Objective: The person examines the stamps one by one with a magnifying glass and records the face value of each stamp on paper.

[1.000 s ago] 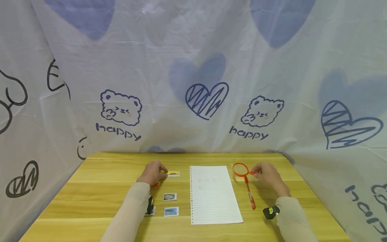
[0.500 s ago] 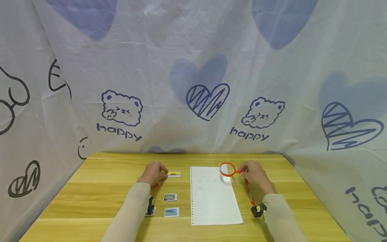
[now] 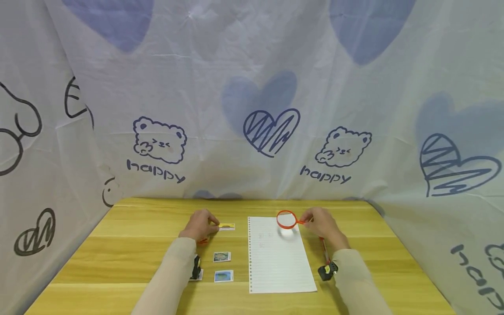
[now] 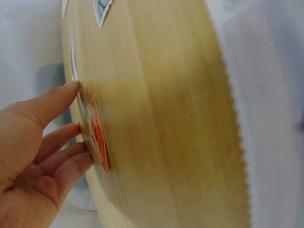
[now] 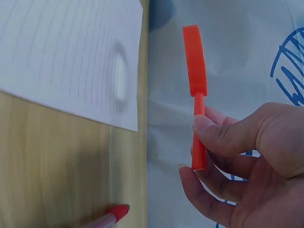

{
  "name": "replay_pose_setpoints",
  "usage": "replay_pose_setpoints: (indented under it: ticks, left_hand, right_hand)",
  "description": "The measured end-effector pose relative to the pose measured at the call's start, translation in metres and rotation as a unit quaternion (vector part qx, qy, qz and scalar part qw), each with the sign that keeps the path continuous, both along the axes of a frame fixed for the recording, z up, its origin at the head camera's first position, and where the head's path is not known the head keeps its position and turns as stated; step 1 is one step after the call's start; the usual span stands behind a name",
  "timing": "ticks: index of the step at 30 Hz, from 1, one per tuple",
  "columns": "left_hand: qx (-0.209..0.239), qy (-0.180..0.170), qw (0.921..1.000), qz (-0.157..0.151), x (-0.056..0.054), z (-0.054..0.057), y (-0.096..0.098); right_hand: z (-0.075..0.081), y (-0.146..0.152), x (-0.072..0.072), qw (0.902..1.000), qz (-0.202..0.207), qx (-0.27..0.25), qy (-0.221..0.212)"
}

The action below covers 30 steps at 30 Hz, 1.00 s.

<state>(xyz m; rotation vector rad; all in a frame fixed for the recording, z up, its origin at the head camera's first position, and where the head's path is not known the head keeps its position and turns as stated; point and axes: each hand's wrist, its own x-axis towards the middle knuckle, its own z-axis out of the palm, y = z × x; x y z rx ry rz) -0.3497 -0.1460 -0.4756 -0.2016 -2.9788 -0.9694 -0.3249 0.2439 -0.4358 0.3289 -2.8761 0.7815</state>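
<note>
Above the upper right corner of the lined sheet (image 3: 280, 269), my right hand (image 3: 320, 223) pinches a red magnifying glass (image 3: 300, 222) by its handle. In the right wrist view, thumb and fingers close round the handle, and the ring (image 5: 195, 61) stands edge-on, casting a bright spot on the paper. My left hand (image 3: 200, 225) rests at the left, fingertips right at the yellow stamp (image 3: 226, 226). In the left wrist view its fingers are loosely bent beside a red-orange stamp (image 4: 97, 135); the thumb tip meets the edge of a thin white-edged stamp (image 4: 73, 57).
A stamp with a green picture (image 3: 222, 257) and a blue one (image 3: 223, 276) lie left of the sheet. Another stamp (image 3: 201, 274) is mostly covered by the left wrist. A red pen (image 3: 325, 251) lies on the wooden table (image 3: 118, 245) under the right wrist. A printed cloth (image 3: 220, 183) hangs behind.
My right hand has carried the magnifying glass leftward from beside the sheet to over its upper right corner. My left hand has stayed in place by the yellow stamp.
</note>
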Motion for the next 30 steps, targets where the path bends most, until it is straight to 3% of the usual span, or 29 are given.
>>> replay_pose_setpoints:
  ticks: [9, 17, 30]
  left_hand:
    - [0.000, 0.000, 1.0000, -0.003, -0.002, -0.004, -0.001]
    - [0.002, 0.005, 0.9999, -0.009, -0.002, -0.001, 0.000]
    - [-0.004, 0.015, 0.9998, -0.013, -0.002, 0.001, 0.000]
  right_hand:
    - [-0.002, -0.017, -0.006, 1.0000, 0.007, -0.006, 0.003]
    - [-0.004, -0.031, -0.009, 0.9994, -0.002, -0.024, -0.025]
    - [0.001, -0.054, -0.014, 0.9990, 0.018, -0.039, -0.014]
